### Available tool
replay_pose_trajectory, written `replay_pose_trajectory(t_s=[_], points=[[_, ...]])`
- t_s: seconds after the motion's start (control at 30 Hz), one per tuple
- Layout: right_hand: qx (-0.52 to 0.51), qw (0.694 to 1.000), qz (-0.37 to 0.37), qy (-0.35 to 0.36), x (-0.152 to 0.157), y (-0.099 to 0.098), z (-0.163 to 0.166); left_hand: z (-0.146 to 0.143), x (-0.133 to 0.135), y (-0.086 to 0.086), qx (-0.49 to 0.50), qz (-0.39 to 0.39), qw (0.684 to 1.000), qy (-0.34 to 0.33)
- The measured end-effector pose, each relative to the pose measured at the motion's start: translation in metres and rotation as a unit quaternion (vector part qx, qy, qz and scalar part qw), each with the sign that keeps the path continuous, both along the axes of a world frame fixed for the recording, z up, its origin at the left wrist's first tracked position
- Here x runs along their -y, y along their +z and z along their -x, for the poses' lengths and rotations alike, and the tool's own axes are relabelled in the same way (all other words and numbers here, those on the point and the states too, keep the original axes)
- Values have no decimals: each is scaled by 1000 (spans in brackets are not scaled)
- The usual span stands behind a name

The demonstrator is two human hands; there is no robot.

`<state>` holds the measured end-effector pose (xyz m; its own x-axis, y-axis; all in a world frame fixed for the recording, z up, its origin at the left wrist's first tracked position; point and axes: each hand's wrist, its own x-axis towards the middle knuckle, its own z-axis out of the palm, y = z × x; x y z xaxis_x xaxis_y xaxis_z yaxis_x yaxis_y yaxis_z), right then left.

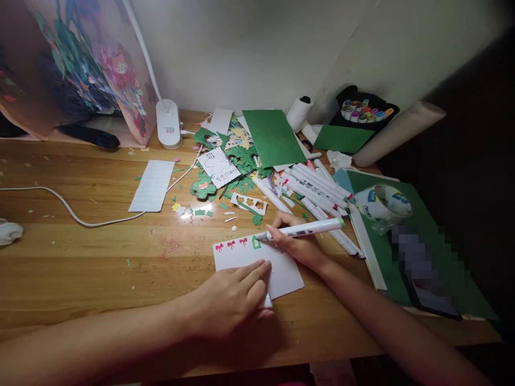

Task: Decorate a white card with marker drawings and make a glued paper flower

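Observation:
My right hand (295, 244) grips a white marker (309, 229) with a light green end. Its tip touches a white sheet of paper (285, 276) at a small green outline (256, 243). Left of that outline, several small red bows (231, 244) stand in a row along the top edge. With its fingers stretched together, my left hand (241, 292) presses on the sheet's lower left part. A white piece (266, 302), seemingly the end of another marker, sticks out between that hand's palm and thumb; the rest of it is hidden.
Several white markers (314, 185) lie right of the paper scraps (241, 161) and a green sheet (273, 138). A tape roll (382, 202) and a phone (422, 273) rest on green card at the right. A white cable (80, 219) crosses the table from the lamp base (169, 123).

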<state>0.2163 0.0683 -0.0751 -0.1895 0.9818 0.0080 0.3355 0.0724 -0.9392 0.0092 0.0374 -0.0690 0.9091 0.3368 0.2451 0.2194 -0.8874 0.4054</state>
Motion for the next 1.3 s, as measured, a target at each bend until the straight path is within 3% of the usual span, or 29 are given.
replay_pose_trajectory(t_s=[1.3], points=[[20, 1000, -9, 13, -1, -2, -4, -1, -1, 1, 9, -28, 1000, 8]])
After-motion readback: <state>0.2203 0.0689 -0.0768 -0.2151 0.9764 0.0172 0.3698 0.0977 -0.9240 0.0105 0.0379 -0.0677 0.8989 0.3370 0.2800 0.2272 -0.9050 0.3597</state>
